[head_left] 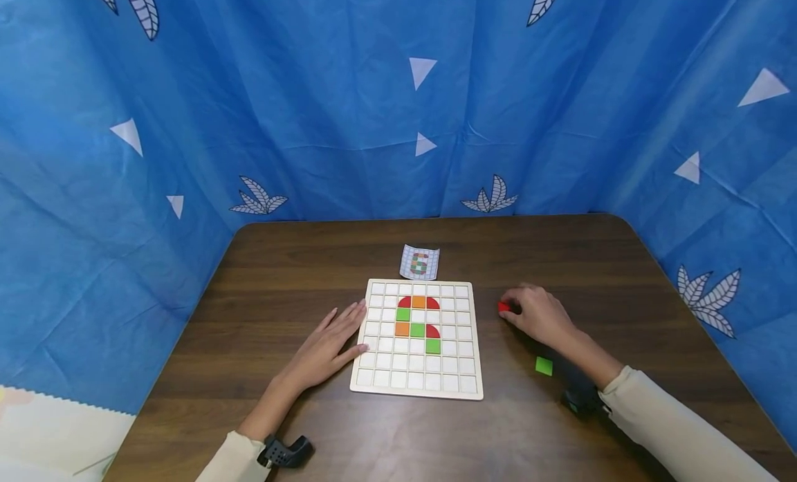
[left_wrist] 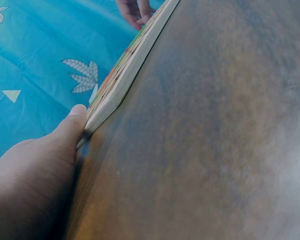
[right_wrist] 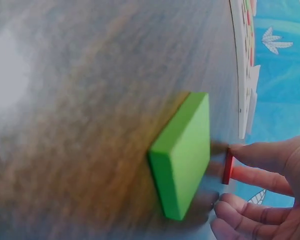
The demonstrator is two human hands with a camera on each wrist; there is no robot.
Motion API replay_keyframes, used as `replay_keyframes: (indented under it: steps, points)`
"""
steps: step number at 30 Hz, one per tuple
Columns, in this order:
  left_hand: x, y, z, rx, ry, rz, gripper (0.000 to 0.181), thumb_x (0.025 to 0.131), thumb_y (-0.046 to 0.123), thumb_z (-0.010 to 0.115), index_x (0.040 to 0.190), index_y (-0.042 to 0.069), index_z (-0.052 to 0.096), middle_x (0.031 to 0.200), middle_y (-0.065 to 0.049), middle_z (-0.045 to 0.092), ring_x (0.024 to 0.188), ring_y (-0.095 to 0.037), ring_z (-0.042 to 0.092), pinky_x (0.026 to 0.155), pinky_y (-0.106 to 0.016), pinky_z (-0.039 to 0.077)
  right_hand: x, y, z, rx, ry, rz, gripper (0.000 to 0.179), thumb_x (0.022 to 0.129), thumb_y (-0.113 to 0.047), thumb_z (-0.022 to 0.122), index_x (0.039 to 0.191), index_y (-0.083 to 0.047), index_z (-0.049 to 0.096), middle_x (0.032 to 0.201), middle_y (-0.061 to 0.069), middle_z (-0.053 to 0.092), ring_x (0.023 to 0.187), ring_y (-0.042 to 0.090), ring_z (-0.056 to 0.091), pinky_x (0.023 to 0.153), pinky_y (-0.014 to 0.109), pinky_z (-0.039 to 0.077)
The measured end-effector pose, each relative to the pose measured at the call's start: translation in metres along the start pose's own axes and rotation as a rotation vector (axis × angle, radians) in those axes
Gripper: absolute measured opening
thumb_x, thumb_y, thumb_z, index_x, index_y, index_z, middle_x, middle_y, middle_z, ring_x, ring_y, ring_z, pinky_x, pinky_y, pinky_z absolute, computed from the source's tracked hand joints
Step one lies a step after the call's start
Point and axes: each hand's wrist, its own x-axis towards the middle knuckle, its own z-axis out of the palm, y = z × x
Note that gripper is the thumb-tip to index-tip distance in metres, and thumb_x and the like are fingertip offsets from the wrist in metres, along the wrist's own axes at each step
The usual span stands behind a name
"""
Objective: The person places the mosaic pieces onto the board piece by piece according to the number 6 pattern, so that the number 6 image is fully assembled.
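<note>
A pale wooden grid board [head_left: 373,380] lies on the table, with several red, orange and green tiles set in its squares. My left hand [head_left: 326,347] lies flat with straight fingers, touching the board's left edge; in the left wrist view its thumb [left_wrist: 72,127] rests against the board's side. To the right of the board, my right hand [head_left: 540,314] pinches a red tile [head_left: 504,307] between thumb and finger. The same red tile [right_wrist: 228,167] shows edge-on in the right wrist view, its shape partly hidden. A loose green square tile [head_left: 544,366] lies on the table below the right hand.
Behind the board lies a small paper card [head_left: 420,263] printed with a coloured grid pattern. The brown wooden table [head_left: 299,261] has a blue patterned curtain [head_left: 349,108] along its back and sides. Dark cameras are strapped to both wrists.
</note>
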Motion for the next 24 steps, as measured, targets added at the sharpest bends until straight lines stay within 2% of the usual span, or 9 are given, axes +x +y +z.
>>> replay_keyframes:
  steps: [5,11,19,24]
  points:
    - [-0.0007,0.0013,-0.0012,-0.006,0.006,0.004,0.076,0.104,0.054,0.047,0.162,0.012,0.023,0.168,0.000,0.020,0.154,-0.022,0.020,0.124,-0.053,0.014,-0.0011,-0.0017,-0.0033,-0.026,-0.008,0.066,0.040,0.081,-0.030,0.087,0.106,0.000,0.077,0.097,0.015,0.070,0.083,0.028,0.066,0.066,0.047,0.057]
    - [-0.0005,0.0013,-0.0015,-0.008,0.009,0.003,0.076,0.104,0.054,0.048,0.162,0.012,0.023,0.169,-0.001,0.020,0.155,-0.022,0.019,0.124,-0.054,0.014,-0.0015,-0.0015,-0.0043,-0.042,0.009,0.136,0.047,0.079,-0.038,0.088,0.100,0.002,0.076,0.091,0.016,0.069,0.072,0.025,0.061,0.058,0.044,0.054]
    - [0.0001,0.0007,-0.0016,-0.008,0.000,-0.006,0.076,0.104,0.055,0.046,0.163,0.013,0.022,0.169,0.000,0.019,0.155,-0.021,0.018,0.124,-0.052,0.013,-0.0018,-0.0002,-0.0035,-0.040,0.035,0.120,0.034,0.081,-0.027,0.088,0.094,0.001,0.076,0.086,0.013,0.066,0.067,0.022,0.057,0.052,0.039,0.048]
    - [0.0010,0.0007,-0.0019,0.003,0.005,0.007,0.076,0.104,0.054,0.047,0.162,0.011,0.023,0.168,-0.001,0.020,0.154,-0.022,0.020,0.123,-0.053,0.015,-0.0006,-0.0010,-0.0029,-0.055,0.041,0.104,0.034,0.081,-0.026,0.088,0.098,0.002,0.077,0.092,0.017,0.070,0.071,0.025,0.063,0.051,0.040,0.050]
